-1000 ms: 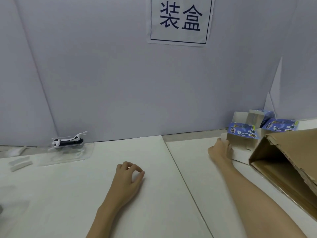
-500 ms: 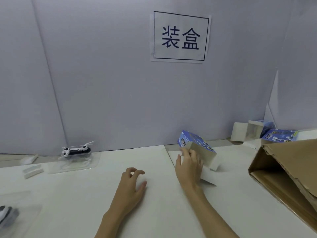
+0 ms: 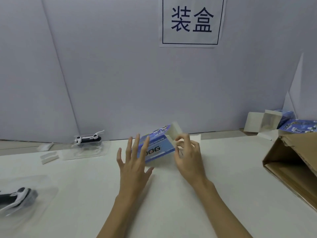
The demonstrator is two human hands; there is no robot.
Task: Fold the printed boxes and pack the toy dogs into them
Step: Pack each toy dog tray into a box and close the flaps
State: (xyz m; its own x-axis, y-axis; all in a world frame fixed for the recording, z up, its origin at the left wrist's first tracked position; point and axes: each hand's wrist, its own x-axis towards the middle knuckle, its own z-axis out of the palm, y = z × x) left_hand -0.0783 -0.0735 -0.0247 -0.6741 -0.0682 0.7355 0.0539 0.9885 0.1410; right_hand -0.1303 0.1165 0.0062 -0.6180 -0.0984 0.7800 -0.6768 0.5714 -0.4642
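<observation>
Since a second ago we have fetched one printed box [image 3: 158, 150] from the pile at the far right and brought it to the middle of the table [image 3: 171, 203], and our left hand [image 3: 133, 162], which lay loosely curled on the surface, has lifted to meet it. Our right hand [image 3: 187, 158] holds the box clear of the table, tilted, with the blue "DOG" face toward us. The thumb and fingertips [image 3: 178, 143] pinch its right-hand end, just below a white flap [image 3: 175, 130] that stands up beyond them. Our left fingers [image 3: 137, 143] are straight and spread, lying in front of the box's left end. Whether they touch the card or hover just before it, we cannot tell through the motion blur.

We judge that the fetching is done and the folding is starting: the left hand looks set to steady or squeeze the sleeve while the right works the end flap. That flap is still open, so nothing can go in yet.

The toy dogs wait well apart from our fingers, each in a clear plastic tray. One toy dog [image 3: 87, 139] sits by the wall beyond our left fingertips, another toy dog [image 3: 16, 198] lies far to their left near the table edge. More printed boxes [image 3: 295, 126] stay at the far right, past our right fingers, behind a brown carton [image 3: 295, 162].
</observation>
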